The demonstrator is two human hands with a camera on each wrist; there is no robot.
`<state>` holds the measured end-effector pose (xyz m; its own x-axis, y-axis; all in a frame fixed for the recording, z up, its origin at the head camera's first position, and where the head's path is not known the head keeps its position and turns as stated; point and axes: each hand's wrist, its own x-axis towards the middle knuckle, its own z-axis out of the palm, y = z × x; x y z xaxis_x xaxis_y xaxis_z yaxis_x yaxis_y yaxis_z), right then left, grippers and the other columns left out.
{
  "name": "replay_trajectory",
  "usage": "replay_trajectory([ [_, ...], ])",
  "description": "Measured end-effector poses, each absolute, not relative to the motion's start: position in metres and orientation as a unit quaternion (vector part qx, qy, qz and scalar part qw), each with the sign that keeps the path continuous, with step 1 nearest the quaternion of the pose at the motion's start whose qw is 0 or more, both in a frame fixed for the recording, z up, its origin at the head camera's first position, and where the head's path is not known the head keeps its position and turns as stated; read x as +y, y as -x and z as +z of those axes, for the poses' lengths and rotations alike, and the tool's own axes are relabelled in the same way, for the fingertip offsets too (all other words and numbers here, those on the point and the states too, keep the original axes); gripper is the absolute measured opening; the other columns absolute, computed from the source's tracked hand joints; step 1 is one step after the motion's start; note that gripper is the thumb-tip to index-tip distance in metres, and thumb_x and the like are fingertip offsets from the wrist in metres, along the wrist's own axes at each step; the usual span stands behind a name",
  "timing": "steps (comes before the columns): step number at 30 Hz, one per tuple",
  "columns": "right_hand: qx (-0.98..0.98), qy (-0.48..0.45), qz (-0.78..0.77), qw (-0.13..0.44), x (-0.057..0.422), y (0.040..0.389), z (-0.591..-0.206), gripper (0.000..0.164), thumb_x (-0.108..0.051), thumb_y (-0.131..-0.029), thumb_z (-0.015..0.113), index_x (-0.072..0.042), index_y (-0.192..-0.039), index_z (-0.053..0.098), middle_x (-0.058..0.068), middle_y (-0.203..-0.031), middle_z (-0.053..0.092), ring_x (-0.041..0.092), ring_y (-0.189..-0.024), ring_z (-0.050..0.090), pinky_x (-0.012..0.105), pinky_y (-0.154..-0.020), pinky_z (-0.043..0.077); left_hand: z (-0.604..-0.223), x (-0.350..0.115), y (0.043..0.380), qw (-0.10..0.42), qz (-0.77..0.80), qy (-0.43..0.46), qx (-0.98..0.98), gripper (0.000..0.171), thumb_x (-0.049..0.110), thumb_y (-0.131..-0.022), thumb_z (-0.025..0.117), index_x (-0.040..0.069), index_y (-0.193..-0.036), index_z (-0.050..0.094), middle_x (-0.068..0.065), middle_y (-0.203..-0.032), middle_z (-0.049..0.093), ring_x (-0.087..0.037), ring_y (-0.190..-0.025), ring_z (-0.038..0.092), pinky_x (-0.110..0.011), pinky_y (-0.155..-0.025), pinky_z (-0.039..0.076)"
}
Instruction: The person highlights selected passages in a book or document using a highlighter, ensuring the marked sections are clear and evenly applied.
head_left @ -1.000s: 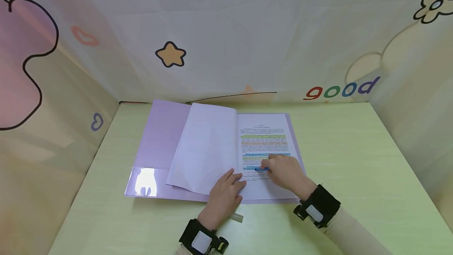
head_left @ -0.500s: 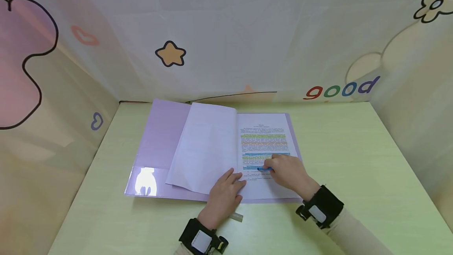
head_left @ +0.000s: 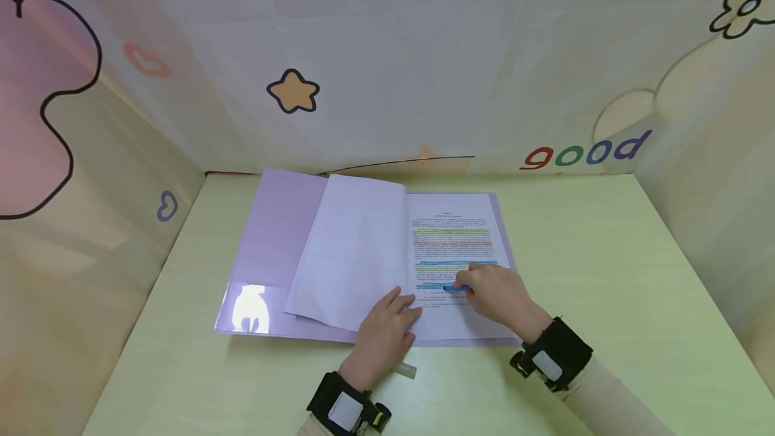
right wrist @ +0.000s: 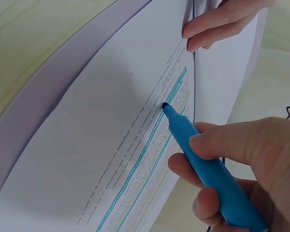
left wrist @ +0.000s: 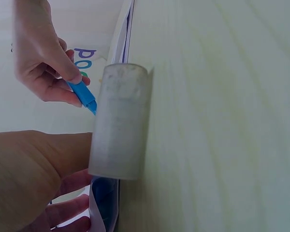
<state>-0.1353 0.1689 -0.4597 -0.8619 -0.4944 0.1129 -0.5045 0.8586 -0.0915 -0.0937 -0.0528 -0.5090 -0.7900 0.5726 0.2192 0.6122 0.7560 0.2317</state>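
My right hand [head_left: 493, 291] grips a blue highlighter [right wrist: 208, 169] between thumb and fingers. Its tip meets the printed page [right wrist: 101, 101] at a blue marked line, as the right wrist view shows. My left hand [head_left: 387, 332] rests with spread fingers on the lower inner edge of the pages, by the fold. The printed page lies on the right side of an open purple folder [head_left: 275, 241] and carries yellow-green, orange and blue marked lines. A blank white sheet [head_left: 357, 247] is turned over to the left.
Just below the folder, by my left wrist, lies a small greyish translucent cylinder [left wrist: 120, 121]; its kind I cannot tell. The folder lies on a pale green table [head_left: 605, 274]. A printed cloth backdrop [head_left: 387, 52] stands behind and along both sides.
My right hand has slid a little to the right with the highlighter, and the lower blue line shows slightly longer. My left hand has stayed in place.
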Motion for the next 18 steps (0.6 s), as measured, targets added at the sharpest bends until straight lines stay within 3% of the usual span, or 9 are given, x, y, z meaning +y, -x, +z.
replay_trajectory([
  [18, -0.956, -0.267, 0.069, 0.101, 0.1750, 0.1326, -0.4573, 0.017, -0.011, -0.074, 0.068, -0.018, -0.090, 0.069, -0.002, -0.072, 0.058, 0.008, -0.051, 0.042, 0.020, -0.038, 0.029, -0.5088, -0.0507, 0.0933, 0.054, -0.160, 0.306, -0.937, 0.040, 0.020, -0.073, 0.072, 0.011, -0.111, 0.064, -0.008, -0.122, 0.056, -0.027, -0.122, 0.039, -0.034, -0.105, 0.027],
])
